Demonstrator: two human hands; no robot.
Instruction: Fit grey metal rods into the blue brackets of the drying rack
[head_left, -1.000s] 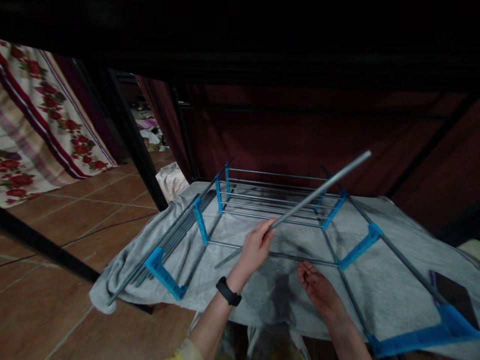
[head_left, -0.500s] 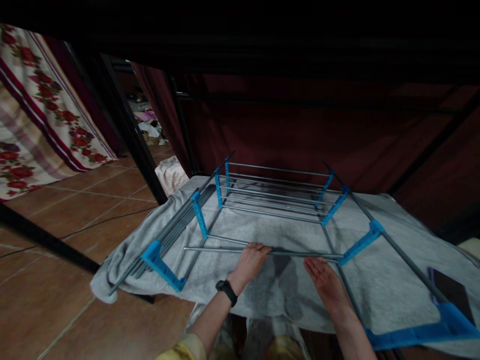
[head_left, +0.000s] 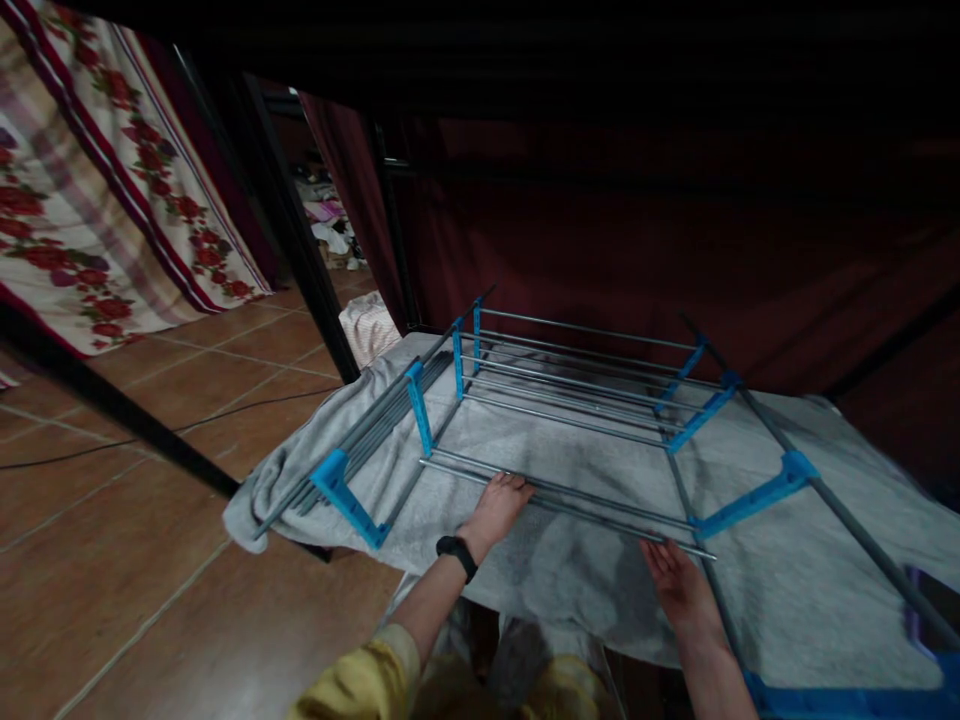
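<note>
A rack of grey metal rods and blue plastic connectors [head_left: 420,420] lies flat on a grey towel [head_left: 570,570]. My left hand [head_left: 499,505], with a black watch on its wrist, is closed on a loose grey rod [head_left: 585,500] that lies across the rack between a left and a right connector. My right hand [head_left: 679,585] is open, palm up, just under the rod's right end near a blue connector [head_left: 750,495].
Brown tiled floor [head_left: 112,520] spreads to the left, crossed by a black bar and a cable. A floral cloth [head_left: 112,200] hangs at far left. Dark red curtains [head_left: 600,220] and black posts stand behind the rack. A bundle of spare rods [head_left: 360,440] lies along the rack's left side.
The rod was raised at a slant in my left hand a second ago; it has come down flat across the rack. My right hand has slid right, toward the rod's end.
</note>
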